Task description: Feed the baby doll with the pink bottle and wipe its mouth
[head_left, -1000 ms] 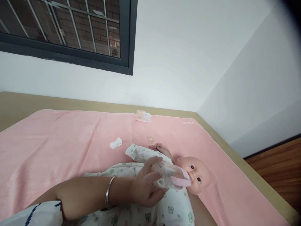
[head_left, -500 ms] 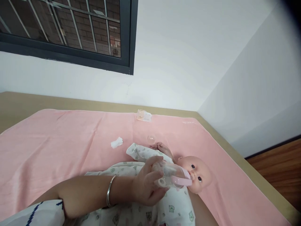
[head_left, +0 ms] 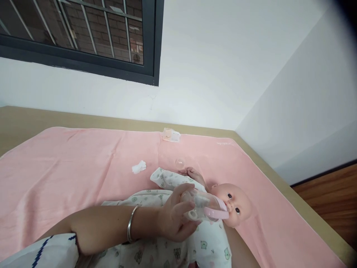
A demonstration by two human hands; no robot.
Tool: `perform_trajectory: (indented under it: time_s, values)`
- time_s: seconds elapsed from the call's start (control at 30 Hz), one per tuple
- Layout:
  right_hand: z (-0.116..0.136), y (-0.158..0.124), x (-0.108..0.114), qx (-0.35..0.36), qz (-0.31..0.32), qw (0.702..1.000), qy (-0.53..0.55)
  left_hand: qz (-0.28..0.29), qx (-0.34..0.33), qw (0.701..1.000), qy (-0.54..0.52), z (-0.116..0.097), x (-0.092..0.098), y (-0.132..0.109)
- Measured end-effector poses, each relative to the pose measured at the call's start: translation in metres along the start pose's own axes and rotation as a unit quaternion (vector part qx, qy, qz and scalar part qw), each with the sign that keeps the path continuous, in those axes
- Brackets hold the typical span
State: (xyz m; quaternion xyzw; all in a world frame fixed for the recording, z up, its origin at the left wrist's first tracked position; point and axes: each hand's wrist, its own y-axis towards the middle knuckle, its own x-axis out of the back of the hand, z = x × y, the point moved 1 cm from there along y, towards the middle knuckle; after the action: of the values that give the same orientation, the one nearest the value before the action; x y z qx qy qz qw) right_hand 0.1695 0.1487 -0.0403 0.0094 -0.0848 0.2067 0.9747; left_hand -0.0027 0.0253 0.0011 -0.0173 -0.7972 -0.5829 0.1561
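My left hand (head_left: 180, 216), with a silver bangle at the wrist, is closed round a small clear baby bottle (head_left: 202, 204) with pink handles. The bottle is tilted, its teat end against the mouth of a baby doll (head_left: 232, 203). The doll lies on its back in white clothes printed with small bears. My right forearm passes under the doll's neck. Past the doll's far side, my right hand (head_left: 192, 173) comes out with curled fingers by its shoulder and sleeve (head_left: 173, 180); part of that hand is hidden.
A pink cloth (head_left: 83, 163) covers most of the wooden-coloured surface. On it lie a clear dome-shaped cap (head_left: 180, 163), a crumpled white tissue (head_left: 138, 167) and a small clear packet (head_left: 171, 135). Behind are a white wall and a barred window (head_left: 83, 33).
The view has shifted very slightly. My hands, the bottle and the doll keep the same positions relative to each other.
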Motion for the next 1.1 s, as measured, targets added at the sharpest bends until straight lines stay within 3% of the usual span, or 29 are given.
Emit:
perform_trajectory:
  time_s: [0.17,0.53,1.1]
  values:
    - [-0.019,-0.006,0.012,-0.017,0.033,0.999,0.003,-0.008,-0.003,1.000,-0.004,0.000,0.000,0.000]
    - [-0.053,0.017,0.011,-0.019,0.047,0.998,0.028,-0.008,-0.007,1.000,0.004,0.001,-0.002,-0.004]
    - [-0.059,0.019,0.013,-0.049,0.056,0.996,0.047,-0.016,-0.006,1.000,-0.009,0.000,-0.002,0.001]
